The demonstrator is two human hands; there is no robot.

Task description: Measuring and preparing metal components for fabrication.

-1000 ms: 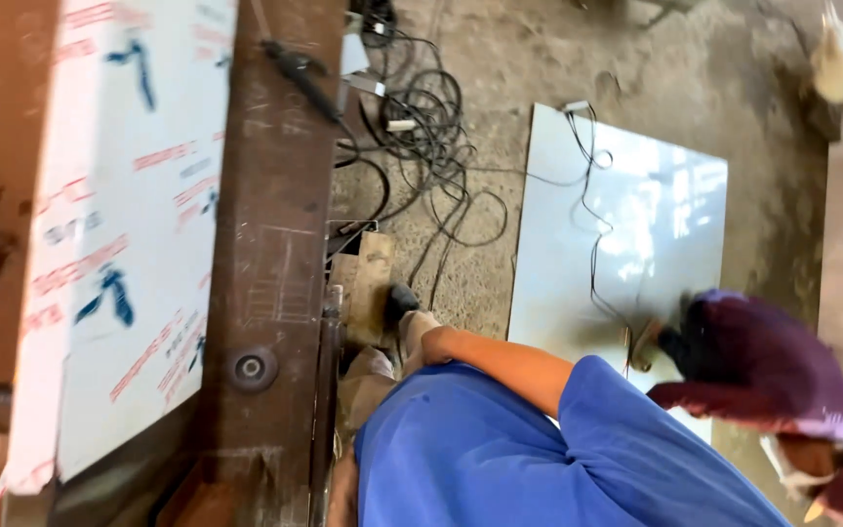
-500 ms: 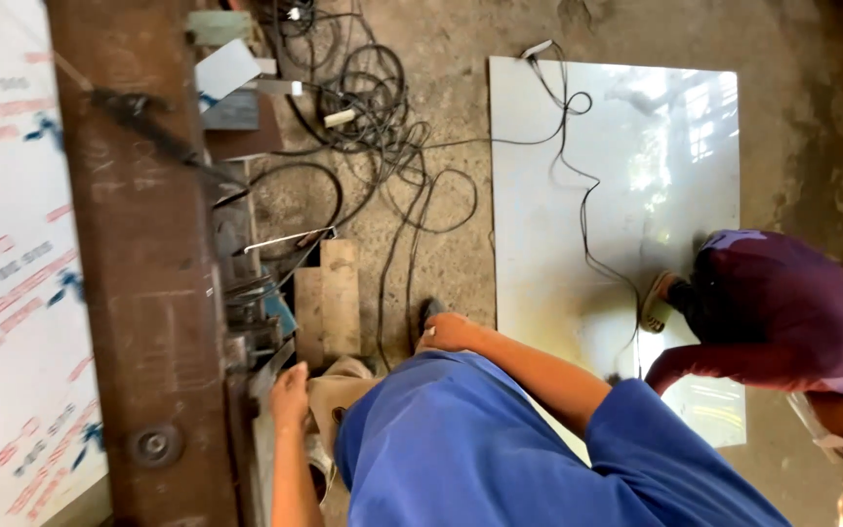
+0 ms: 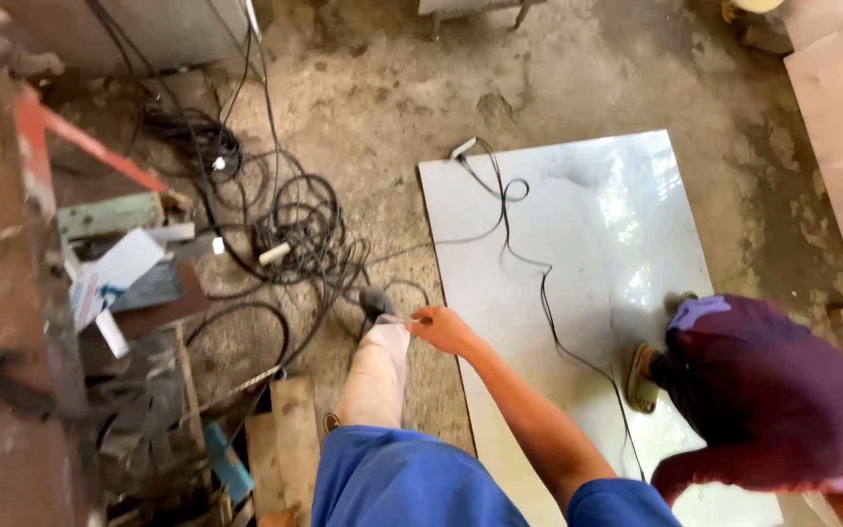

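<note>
Tangled cables and scrap pile crowd the left; bare concrete floor lies open ahead.

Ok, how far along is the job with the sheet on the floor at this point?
Done: the grey sheet lies flat on the concrete, with a thin black cable trailing across it.

In hand: the right hand reaches toward a thin pale strand beside the pale trouser leg; its grip is unclear. A co-worker crouches on the sheet.

Left: the sheet shows no cut, and the cable tangle lies loose.
</note>
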